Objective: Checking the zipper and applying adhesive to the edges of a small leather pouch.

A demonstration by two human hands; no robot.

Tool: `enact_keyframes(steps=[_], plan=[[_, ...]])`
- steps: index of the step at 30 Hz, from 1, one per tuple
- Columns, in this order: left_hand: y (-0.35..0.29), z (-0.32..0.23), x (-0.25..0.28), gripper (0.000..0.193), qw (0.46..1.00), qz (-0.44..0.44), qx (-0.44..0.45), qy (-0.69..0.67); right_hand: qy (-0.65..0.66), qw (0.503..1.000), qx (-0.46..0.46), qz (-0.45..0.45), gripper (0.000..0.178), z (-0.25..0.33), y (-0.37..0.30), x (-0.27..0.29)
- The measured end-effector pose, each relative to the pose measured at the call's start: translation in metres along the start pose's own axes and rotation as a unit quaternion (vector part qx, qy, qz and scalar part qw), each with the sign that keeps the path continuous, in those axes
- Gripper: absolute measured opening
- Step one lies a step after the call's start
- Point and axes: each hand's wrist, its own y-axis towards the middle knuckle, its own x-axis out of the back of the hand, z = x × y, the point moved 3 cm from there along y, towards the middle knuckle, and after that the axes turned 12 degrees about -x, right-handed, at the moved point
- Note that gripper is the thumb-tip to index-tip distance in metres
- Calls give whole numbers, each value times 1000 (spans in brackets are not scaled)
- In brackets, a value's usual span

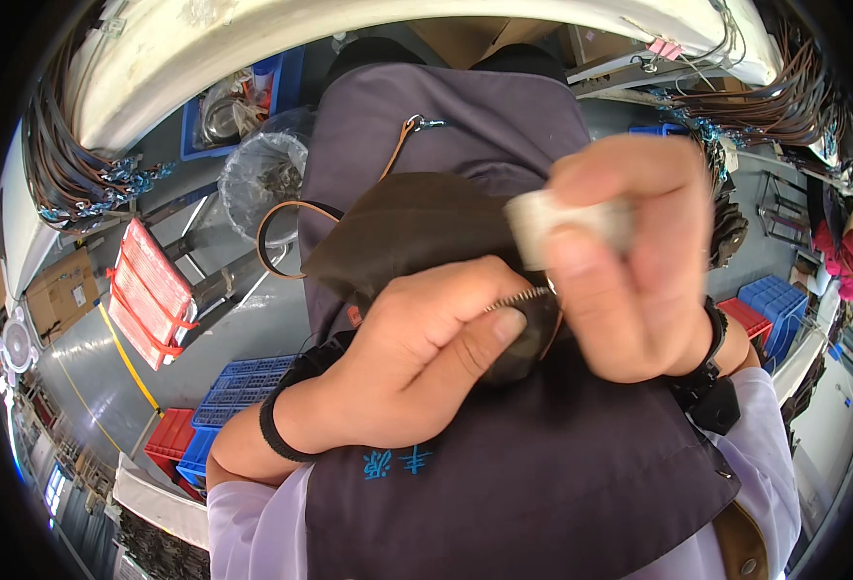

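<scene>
A dark olive-brown bag (pixel 412 232) lies across my lap on the dark apron (pixel 504 435). My left hand (pixel 407 362) is closed on its near edge, thumb pressed beside a metal-toothed zipper (pixel 518 299). In my right hand (pixel 639 261), smeared by motion, a small whitish block (pixel 535 227) is pinched between thumb and fingers, right beside the zipper's end. The block's exact kind does not show. A thin brown strap (pixel 264 237) loops out at the bag's left, and a strap with a metal clasp (pixel 430 123) rests on the apron beyond the bag.
A pale worktable (pixel 281 43) curves across the far side. Bundles of brown straps with clasps (pixel 88 198) hang at left, more straps (pixel 775 97) at right. A plastic-lined bin (pixel 262 179), a blue crate (pixel 199 126) and a red-and-white folding seat (pixel 151 300) stand at left.
</scene>
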Motion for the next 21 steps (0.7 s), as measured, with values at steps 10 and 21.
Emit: enact_keyframes(steps=[10,21], plan=[[-3,1,5,12,996,2,75,-57,-60,996,44,58,31,18,-15,0],[-5,-1,1,13,990,-11,101,-92,-16,998,49,36,22,7,-9,-11]])
